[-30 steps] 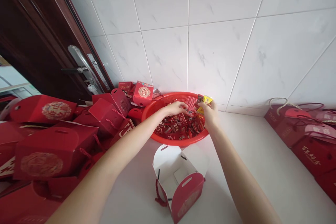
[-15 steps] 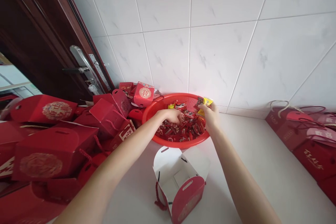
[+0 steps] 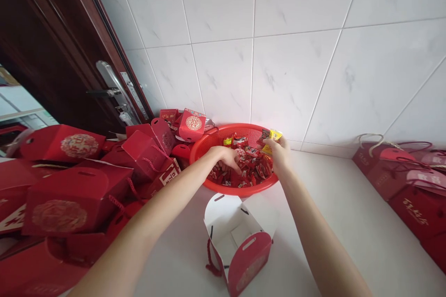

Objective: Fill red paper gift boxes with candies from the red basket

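Observation:
A red plastic basket (image 3: 240,191) against the wall holds many wrapped candies (image 3: 254,167), mostly red. My left hand (image 3: 228,158) reaches down into them at the left, thumb apart from the bent fingers, whose tips are hidden among the wrappers. At the basket's right rim, my right hand (image 3: 279,152) is closed on candy packets, one yellow (image 3: 275,135) and one dark (image 3: 265,134). In front of the basket stands an open box (image 3: 240,250), red outside and white inside, with a red cord at its left side. No candy shows inside it.
Red gift boxes (image 3: 78,185) are piled at the left, some reaching the basket's left side. More red boxes (image 3: 407,190) with cord handles stand at the right. A tiled wall (image 3: 296,79) rises behind, and a dark door (image 3: 69,55) with a metal handle is at the upper left.
My left hand has shifted slightly within the candies, and its thumb now stands apart from the fingers. My right hand still holds its packets in nearly the same place.

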`<state>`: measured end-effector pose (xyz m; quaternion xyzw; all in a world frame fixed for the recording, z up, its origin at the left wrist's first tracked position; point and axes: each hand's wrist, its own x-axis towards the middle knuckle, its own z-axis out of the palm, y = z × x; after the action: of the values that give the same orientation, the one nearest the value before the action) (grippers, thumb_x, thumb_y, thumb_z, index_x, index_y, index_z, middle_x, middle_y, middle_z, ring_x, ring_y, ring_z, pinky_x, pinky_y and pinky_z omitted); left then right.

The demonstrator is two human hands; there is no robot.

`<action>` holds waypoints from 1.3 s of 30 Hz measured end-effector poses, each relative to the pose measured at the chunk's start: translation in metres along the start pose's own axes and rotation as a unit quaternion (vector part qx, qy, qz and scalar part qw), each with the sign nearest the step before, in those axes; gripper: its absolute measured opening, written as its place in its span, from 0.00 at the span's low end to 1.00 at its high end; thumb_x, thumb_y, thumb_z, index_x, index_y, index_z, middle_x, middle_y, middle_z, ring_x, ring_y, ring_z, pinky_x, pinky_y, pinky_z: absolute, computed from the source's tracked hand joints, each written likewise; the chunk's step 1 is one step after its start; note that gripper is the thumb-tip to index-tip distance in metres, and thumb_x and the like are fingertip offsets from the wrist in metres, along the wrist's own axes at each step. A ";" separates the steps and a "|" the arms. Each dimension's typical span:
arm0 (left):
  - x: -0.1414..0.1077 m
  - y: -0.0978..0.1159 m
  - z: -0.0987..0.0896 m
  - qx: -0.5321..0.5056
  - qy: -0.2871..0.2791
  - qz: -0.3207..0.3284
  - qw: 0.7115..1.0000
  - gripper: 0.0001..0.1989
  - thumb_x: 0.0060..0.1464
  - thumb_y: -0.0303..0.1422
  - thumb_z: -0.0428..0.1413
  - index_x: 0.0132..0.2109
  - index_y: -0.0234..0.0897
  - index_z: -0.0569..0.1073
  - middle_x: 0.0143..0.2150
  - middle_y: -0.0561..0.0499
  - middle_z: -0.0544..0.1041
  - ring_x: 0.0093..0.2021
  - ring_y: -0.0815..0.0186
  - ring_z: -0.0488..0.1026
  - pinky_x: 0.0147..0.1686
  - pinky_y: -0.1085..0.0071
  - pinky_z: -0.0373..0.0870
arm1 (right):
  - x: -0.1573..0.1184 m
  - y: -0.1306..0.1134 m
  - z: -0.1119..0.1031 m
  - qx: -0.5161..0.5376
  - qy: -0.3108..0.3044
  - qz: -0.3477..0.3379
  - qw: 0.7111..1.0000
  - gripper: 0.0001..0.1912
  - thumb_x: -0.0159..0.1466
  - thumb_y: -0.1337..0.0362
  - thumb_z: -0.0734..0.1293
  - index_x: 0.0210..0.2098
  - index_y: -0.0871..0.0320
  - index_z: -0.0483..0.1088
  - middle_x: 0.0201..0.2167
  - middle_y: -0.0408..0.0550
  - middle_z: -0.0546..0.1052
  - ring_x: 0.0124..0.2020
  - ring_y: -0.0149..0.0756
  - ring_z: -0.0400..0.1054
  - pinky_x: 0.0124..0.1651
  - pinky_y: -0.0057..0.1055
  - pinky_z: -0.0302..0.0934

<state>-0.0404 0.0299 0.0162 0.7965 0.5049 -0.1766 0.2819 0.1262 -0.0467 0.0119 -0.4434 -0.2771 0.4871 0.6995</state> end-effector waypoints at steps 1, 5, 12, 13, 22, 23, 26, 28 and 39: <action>0.001 -0.002 -0.001 -0.017 0.025 0.037 0.999 0.14 0.34 0.38 0.71 0.22 0.38 0.73 0.20 0.53 0.73 0.28 0.61 0.72 0.31 0.69 0.67 | 0.000 0.000 0.000 0.002 0.000 0.001 1.000 0.11 0.47 0.71 0.68 0.30 0.55 0.67 0.23 0.38 0.76 0.22 0.32 0.72 0.25 0.26 0.69; 0.003 -0.004 -0.008 -0.193 0.127 0.216 0.949 0.11 0.41 0.35 0.67 0.33 0.36 0.77 0.32 0.53 0.79 0.36 0.63 0.75 0.40 0.70 0.69 | 0.002 0.001 0.001 0.008 -0.003 -0.001 1.000 0.11 0.47 0.71 0.69 0.30 0.56 0.68 0.23 0.38 0.77 0.21 0.32 0.72 0.24 0.25 0.67; 0.004 0.002 -0.011 -0.337 0.282 0.299 0.847 0.17 0.51 0.35 0.65 0.47 0.33 0.76 0.50 0.45 0.79 0.49 0.62 0.75 0.52 0.65 0.69 | 0.001 -0.001 0.001 -0.004 -0.026 0.011 1.000 0.09 0.47 0.68 0.70 0.28 0.56 0.70 0.22 0.40 0.77 0.20 0.33 0.70 0.22 0.27 0.67; 0.004 0.003 -0.011 -0.333 0.293 0.296 0.846 0.18 0.52 0.35 0.65 0.48 0.33 0.76 0.51 0.45 0.79 0.50 0.62 0.75 0.52 0.65 0.69 | 0.000 -0.001 0.001 -0.008 -0.030 0.015 0.999 0.09 0.47 0.68 0.70 0.29 0.56 0.71 0.22 0.40 0.77 0.20 0.34 0.70 0.21 0.28 0.67; -0.001 0.008 -0.007 -0.365 0.288 0.315 0.828 0.29 0.51 0.36 0.66 0.59 0.33 0.70 0.43 0.49 0.78 0.44 0.64 0.76 0.49 0.66 0.71 | -0.002 0.001 0.000 -0.023 -0.051 0.005 0.998 0.10 0.46 0.68 0.72 0.30 0.56 0.72 0.24 0.40 0.77 0.23 0.33 0.70 0.23 0.25 0.66; -0.001 0.008 -0.007 -0.369 0.282 0.315 0.828 0.30 0.50 0.35 0.67 0.59 0.33 0.70 0.42 0.49 0.78 0.43 0.64 0.76 0.49 0.66 0.71 | -0.001 0.002 0.000 -0.025 -0.045 0.001 0.999 0.10 0.47 0.67 0.72 0.30 0.56 0.72 0.23 0.40 0.76 0.24 0.33 0.70 0.23 0.25 0.66; 0.001 0.007 -0.006 -0.382 0.272 0.312 0.826 0.30 0.48 0.33 0.68 0.57 0.33 0.70 0.41 0.50 0.77 0.43 0.65 0.76 0.49 0.65 0.71 | 0.001 0.004 -0.001 -0.035 -0.035 -0.004 0.999 0.09 0.47 0.67 0.72 0.30 0.57 0.72 0.23 0.39 0.76 0.24 0.32 0.70 0.24 0.24 0.65; 0.004 0.006 -0.005 -0.383 0.273 0.314 0.825 0.28 0.46 0.32 0.69 0.54 0.33 0.71 0.43 0.49 0.76 0.44 0.64 0.76 0.50 0.64 0.71 | 0.003 0.005 -0.002 -0.036 -0.038 -0.004 0.999 0.09 0.47 0.67 0.72 0.30 0.57 0.72 0.23 0.39 0.76 0.25 0.33 0.71 0.24 0.25 0.65; -0.001 0.009 -0.008 -0.372 0.237 0.259 0.859 0.10 0.57 0.32 0.58 0.45 0.34 0.76 0.45 0.47 0.81 0.44 0.64 0.78 0.49 0.66 0.72 | 0.007 0.008 -0.004 -0.017 -0.001 -0.021 1.000 0.11 0.48 0.65 0.71 0.32 0.55 0.70 0.25 0.39 0.77 0.27 0.34 0.72 0.27 0.27 0.68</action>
<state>-0.0323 0.0315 0.0258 0.7523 0.3600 0.2976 0.4647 0.1284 -0.0405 0.0024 -0.4488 -0.2950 0.4677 0.7020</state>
